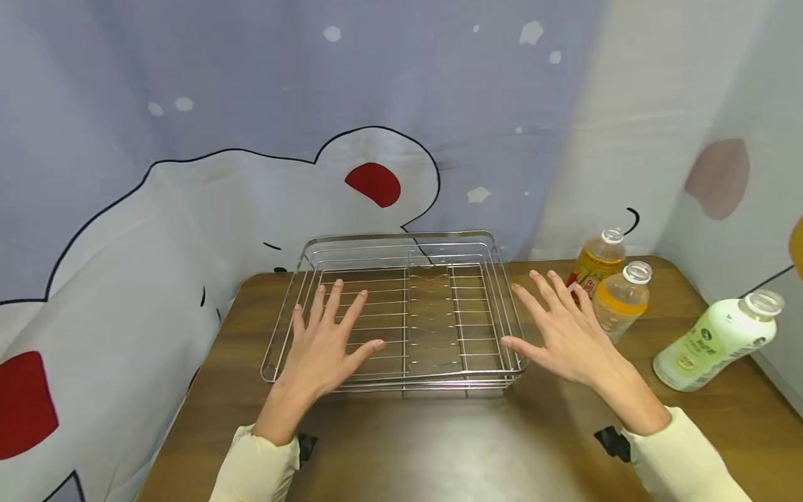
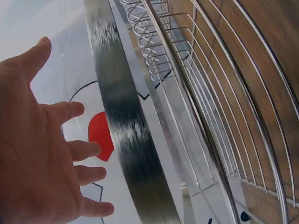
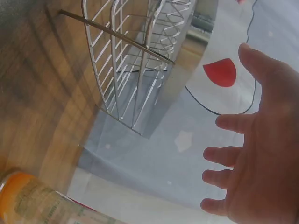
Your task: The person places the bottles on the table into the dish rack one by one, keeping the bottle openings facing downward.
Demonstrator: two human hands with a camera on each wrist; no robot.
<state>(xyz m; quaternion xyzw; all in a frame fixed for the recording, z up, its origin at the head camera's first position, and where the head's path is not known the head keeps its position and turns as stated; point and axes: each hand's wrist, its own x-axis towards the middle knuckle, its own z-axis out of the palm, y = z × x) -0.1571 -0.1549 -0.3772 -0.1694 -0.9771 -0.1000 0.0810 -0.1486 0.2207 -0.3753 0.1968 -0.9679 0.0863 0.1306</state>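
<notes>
A silver wire dish rack (image 1: 433, 236) lies on the wooden table, with a row of bent wire dividers along its middle. Over its left part hovers my left hand (image 1: 323, 355), palm down, fingers straight and spread. In the left wrist view the fingers stand apart from the rack's flat metal rim (image 2: 126, 116). My right hand (image 1: 571, 341) is spread just beyond the rack's right side, its thumb near the corner. The right wrist view shows its palm (image 3: 271, 158) with nothing in it, apart from the rack's wires (image 3: 114, 32).
Right of the rack stand a bottle with a yellow and red label (image 1: 590, 268), a clear bottle with an orange band (image 1: 621, 303), partly behind my right hand, and a pale green bottle (image 1: 709, 345). A patterned curtain (image 1: 251, 84) borders the table (image 1: 401, 446) at the back and sides.
</notes>
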